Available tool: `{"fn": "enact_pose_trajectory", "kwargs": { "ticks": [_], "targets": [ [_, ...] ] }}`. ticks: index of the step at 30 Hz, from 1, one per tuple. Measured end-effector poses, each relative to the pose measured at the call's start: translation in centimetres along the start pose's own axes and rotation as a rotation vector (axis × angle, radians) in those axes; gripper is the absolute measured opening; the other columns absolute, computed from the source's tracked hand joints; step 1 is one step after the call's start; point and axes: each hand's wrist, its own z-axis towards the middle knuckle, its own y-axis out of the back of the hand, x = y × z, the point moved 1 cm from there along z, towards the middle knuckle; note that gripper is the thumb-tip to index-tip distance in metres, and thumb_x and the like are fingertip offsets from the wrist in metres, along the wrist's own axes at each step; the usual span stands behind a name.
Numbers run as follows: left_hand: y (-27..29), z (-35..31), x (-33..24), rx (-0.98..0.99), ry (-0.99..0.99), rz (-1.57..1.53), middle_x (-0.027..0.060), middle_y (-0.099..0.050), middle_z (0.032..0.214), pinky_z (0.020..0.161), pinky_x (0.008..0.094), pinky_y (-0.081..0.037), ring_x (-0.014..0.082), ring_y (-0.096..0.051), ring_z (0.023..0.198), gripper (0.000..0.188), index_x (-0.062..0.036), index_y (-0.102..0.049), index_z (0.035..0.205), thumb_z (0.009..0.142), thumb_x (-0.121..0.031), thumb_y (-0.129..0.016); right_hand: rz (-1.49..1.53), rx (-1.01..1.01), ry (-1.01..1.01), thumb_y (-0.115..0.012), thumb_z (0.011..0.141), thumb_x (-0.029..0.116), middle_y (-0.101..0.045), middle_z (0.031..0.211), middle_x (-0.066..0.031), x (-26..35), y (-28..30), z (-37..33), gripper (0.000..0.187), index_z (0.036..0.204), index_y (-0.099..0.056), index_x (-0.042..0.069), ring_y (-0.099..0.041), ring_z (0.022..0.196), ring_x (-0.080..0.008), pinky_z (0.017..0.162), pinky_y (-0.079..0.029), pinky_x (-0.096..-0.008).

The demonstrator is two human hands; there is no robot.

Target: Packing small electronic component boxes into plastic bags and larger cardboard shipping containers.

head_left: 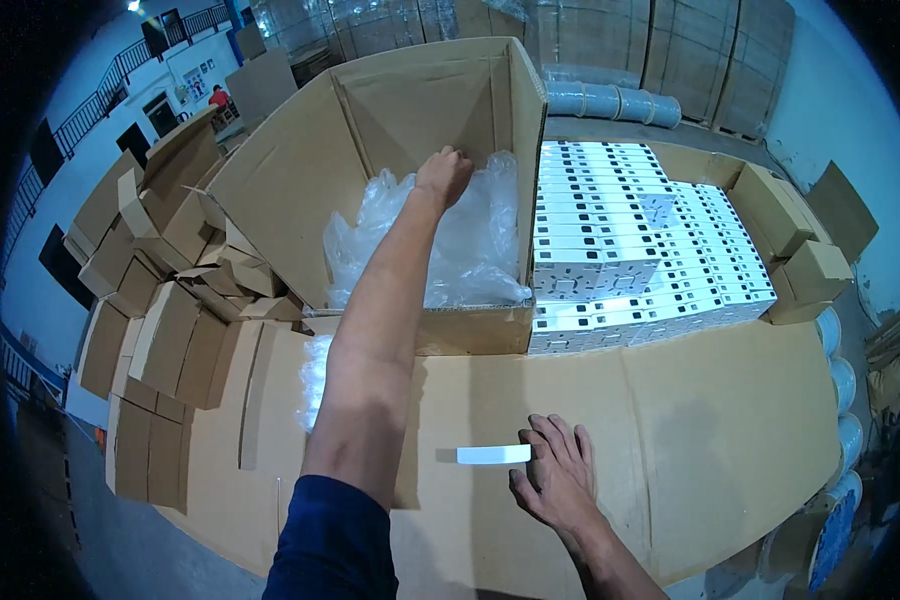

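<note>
My left arm, in a dark blue sleeve, stretches into a large open cardboard box (280,190). The left hand (445,177) is closed in a fist above a heap of clear plastic bags (480,235); what it holds, if anything, is hidden. On the cardboard-covered table (530,530), my right hand (562,475) has its thumb and fingers around the right end of a slim white box (493,455), which is seen edge-on. Its fingertips are darkened.
Stacked white boxes with dark squares (610,240) fill the area right of the big box. Small brown cartons (175,335) pile up at left, and more open cartons (775,215) stand at far right. A clear plastic bag (313,380) lies beside my left forearm. Blue-wrapped rolls (610,102) lie behind.
</note>
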Motion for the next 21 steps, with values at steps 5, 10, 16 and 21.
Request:
{"fn": "enact_pose_trajectory", "kwargs": {
  "ticks": [5, 10, 16, 21],
  "targets": [
    [5.2, -0.7, 1.3, -0.201, 0.118, -0.108, 0.0239, -0.069, 0.097, 0.086, 0.05, -0.055, 0.0419, -0.066, 0.096, 0.011, -0.0008, -0.067, 0.087, 0.081, -0.009, -0.062, 0.016, -0.027, 0.035, -0.064, 0.085, 0.03, -0.045, 0.145, -0.0151, 0.5, 0.5, -1.5, 0.054, 0.131, -0.053, 0.005, -0.033, 0.141, -0.0336, 0.116, -0.019, -0.0579],
    [16.4, -2.3, 2.8, -0.496, 0.183, -0.249, 0.0259, -0.069, 0.087, 0.08, 0.0515, -0.054, 0.0428, -0.068, 0.085, 0.015, 0.0019, -0.063, 0.084, 0.082, -0.013, -0.063, 0.022, -0.026, 0.049, -0.064, 0.084, 0.029, -0.046, 0.145, -0.0137, 1.7, 2.1, -3.3, 0.052, 0.129, -0.054, 0.005, -0.033, 0.141, -0.0322, 0.117, -0.019, -0.0572],
    [27.6, -9.1, 0.4, -0.716, 0.297, -0.361, 0.0186, -0.071, 0.084, 0.075, 0.0377, -0.056, 0.0312, -0.071, 0.078, 0.023, 0.0005, -0.067, 0.088, 0.08, -0.02, -0.072, 0.032, -0.07, 0.078, -0.065, 0.082, 0.03, -0.046, 0.144, -0.0129, 2.3, 2.1, -7.4, 0.053, 0.127, -0.055, 0.006, -0.034, 0.141, -0.0314, 0.118, -0.019, -0.057],
    [31.1, -19.8, -6.7, -0.719, 0.485, -0.767, 0.0093, -0.073, 0.082, 0.071, 0.0294, -0.054, 0.0146, -0.069, 0.074, 0.019, 0.0012, -0.067, 0.09, 0.084, -0.016, -0.071, 0.092, -0.105, 0.098, -0.068, 0.08, 0.024, -0.049, 0.14, -0.0135, 2.1, 2.6, -9.9, 0.053, 0.127, -0.055, 0.005, -0.038, 0.138, -0.0321, 0.118, -0.022, -0.0524]
  ]
}}
